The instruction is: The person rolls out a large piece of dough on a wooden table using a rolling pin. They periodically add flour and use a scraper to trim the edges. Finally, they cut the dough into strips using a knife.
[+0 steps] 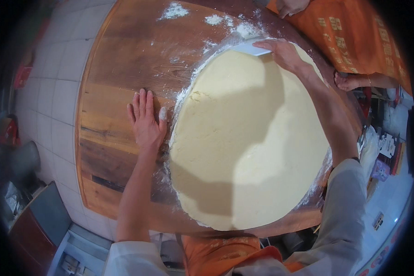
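A broad, flat round of pale yellow dough (207, 145) lies on the wooden tabletop (120, 69), its rim dusted with flour. At the dough's far edge, my right hand (283, 51) grips a white dough scraper (252, 50), which lies low against the dough. Left of the dough, my left hand (146, 120) rests palm down on the bare wood, fingers spread and a floury thumb toward the dough. Nothing is held in it. Small cracks mark the dough's surface near its left side. Shadows fall across its middle and lower part.
Loose flour (246, 29) is scattered beyond the dough. At the far right stands another person in an orange apron (345, 38), one hand (346, 82) at the table's edge. Packages and plastic bags (369, 148) crowd the right side. Pale floor tiles (60, 100) lie left.
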`<state>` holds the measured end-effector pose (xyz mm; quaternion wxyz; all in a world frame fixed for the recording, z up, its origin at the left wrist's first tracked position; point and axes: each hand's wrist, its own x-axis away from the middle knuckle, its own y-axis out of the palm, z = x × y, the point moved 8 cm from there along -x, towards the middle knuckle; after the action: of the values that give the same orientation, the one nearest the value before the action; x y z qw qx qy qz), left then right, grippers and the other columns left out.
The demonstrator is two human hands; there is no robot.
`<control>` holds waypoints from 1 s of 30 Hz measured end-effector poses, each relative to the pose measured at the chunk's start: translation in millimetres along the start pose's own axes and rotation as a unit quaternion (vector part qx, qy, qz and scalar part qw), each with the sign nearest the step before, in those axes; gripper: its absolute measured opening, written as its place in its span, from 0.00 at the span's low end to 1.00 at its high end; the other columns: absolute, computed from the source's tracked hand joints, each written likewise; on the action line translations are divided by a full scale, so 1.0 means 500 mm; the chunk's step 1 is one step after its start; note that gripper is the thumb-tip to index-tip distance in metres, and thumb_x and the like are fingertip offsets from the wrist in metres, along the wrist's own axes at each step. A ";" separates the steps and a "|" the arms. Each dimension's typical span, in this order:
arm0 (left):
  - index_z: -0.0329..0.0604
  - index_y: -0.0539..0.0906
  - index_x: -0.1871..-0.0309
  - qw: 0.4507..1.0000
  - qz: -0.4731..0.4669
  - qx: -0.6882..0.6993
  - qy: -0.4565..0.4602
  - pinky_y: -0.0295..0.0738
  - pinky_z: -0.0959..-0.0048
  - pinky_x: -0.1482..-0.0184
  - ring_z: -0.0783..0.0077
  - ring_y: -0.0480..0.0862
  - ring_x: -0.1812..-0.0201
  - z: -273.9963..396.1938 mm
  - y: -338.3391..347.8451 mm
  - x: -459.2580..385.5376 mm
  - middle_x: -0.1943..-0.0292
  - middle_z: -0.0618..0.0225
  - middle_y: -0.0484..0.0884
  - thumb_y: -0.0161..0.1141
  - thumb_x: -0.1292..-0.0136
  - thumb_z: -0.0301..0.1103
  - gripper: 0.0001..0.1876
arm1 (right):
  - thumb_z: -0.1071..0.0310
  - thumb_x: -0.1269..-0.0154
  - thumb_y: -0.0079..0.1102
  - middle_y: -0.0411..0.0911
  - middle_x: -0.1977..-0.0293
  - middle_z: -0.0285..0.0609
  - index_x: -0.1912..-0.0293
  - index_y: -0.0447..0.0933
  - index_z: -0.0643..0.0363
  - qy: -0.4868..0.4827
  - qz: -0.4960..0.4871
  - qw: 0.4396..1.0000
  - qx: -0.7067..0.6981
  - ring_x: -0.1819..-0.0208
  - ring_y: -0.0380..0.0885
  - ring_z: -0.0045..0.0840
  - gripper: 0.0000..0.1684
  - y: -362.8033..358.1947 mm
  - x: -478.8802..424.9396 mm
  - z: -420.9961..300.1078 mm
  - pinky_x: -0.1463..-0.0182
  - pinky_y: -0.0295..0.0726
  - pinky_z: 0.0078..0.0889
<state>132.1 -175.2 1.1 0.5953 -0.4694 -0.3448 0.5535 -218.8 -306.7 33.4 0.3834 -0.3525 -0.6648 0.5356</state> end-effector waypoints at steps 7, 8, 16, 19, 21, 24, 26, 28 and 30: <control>0.45 0.60 0.39 1.000 0.005 0.006 0.013 0.38 0.60 0.35 0.61 0.52 0.35 0.011 -0.003 -0.006 0.37 0.63 0.57 0.45 0.42 0.41 0.27 | 0.75 0.48 0.39 0.75 0.59 0.44 0.52 0.72 0.37 0.136 -0.001 0.991 0.014 0.56 0.72 0.39 0.26 0.010 0.054 0.186 0.52 0.71 0.38; 0.45 0.60 0.39 1.000 0.005 0.001 0.013 0.38 0.60 0.35 0.61 0.52 0.35 0.010 -0.002 -0.006 0.37 0.63 0.57 0.44 0.42 0.41 0.27 | 0.74 0.48 0.40 0.75 0.59 0.44 0.52 0.73 0.37 0.106 0.033 0.994 -0.016 0.56 0.72 0.39 0.26 0.005 0.064 0.189 0.51 0.70 0.40; 0.44 0.61 0.39 1.000 0.007 -0.008 0.025 0.37 0.60 0.35 0.61 0.52 0.35 0.017 0.002 -0.008 0.37 0.61 0.57 0.41 0.39 0.44 0.26 | 0.76 0.48 0.38 0.74 0.60 0.49 0.49 0.70 0.33 0.227 0.026 0.973 -0.003 0.58 0.74 0.40 0.30 -0.017 0.147 0.276 0.53 0.73 0.39; 0.44 0.61 0.39 1.000 0.002 -0.010 0.021 0.37 0.61 0.35 0.61 0.52 0.35 0.018 0.004 -0.007 0.37 0.61 0.57 0.39 0.38 0.47 0.26 | 0.76 0.47 0.38 0.75 0.59 0.47 0.49 0.69 0.31 0.285 -0.063 0.951 0.099 0.58 0.74 0.39 0.30 0.000 0.193 0.308 0.53 0.73 0.41; 0.44 0.61 0.39 1.000 -0.002 -0.018 0.017 0.37 0.61 0.35 0.61 0.52 0.35 0.018 0.004 -0.006 0.37 0.62 0.57 0.39 0.38 0.48 0.27 | 0.75 0.46 0.39 0.74 0.63 0.53 0.49 0.69 0.33 0.257 -0.009 0.966 0.038 0.60 0.73 0.42 0.28 -0.008 0.212 0.309 0.53 0.71 0.39; 0.44 0.61 0.39 0.999 0.014 -0.002 0.029 0.38 0.61 0.35 0.61 0.53 0.35 0.024 -0.001 -0.008 0.37 0.62 0.57 0.38 0.37 0.49 0.27 | 0.76 0.46 0.40 0.73 0.60 0.55 0.49 0.69 0.43 0.289 0.119 0.948 -0.059 0.56 0.72 0.43 0.26 -0.040 0.258 0.336 0.53 0.71 0.39; 0.44 0.61 0.39 0.999 0.008 -0.012 0.028 0.38 0.61 0.35 0.61 0.53 0.35 0.025 0.004 -0.009 0.37 0.62 0.57 0.38 0.37 0.49 0.27 | 0.75 0.46 0.40 0.74 0.62 0.55 0.50 0.70 0.49 0.346 -0.009 0.938 0.020 0.57 0.72 0.43 0.23 -0.008 0.288 0.353 0.54 0.71 0.38; 0.44 0.60 0.39 0.999 0.011 -0.021 0.024 0.38 0.61 0.35 0.61 0.53 0.35 0.023 0.004 -0.008 0.37 0.62 0.57 0.37 0.37 0.49 0.27 | 0.74 0.48 0.42 0.73 0.62 0.57 0.51 0.70 0.56 0.358 -0.078 0.927 0.079 0.58 0.73 0.43 0.22 0.005 0.313 0.356 0.55 0.71 0.38; 0.44 0.60 0.39 0.999 0.008 -0.031 0.026 0.39 0.61 0.35 0.61 0.53 0.35 0.023 0.007 -0.008 0.37 0.62 0.57 0.37 0.37 0.48 0.27 | 0.76 0.49 0.41 0.72 0.58 0.56 0.45 0.64 0.44 0.386 -0.096 0.911 0.107 0.55 0.71 0.42 0.29 0.010 0.340 0.364 0.51 0.70 0.42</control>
<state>119.6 -177.3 2.1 0.5851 -0.5041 -0.3426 0.5350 -457.6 -236.4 26.8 0.6951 -0.4226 -0.4344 0.3866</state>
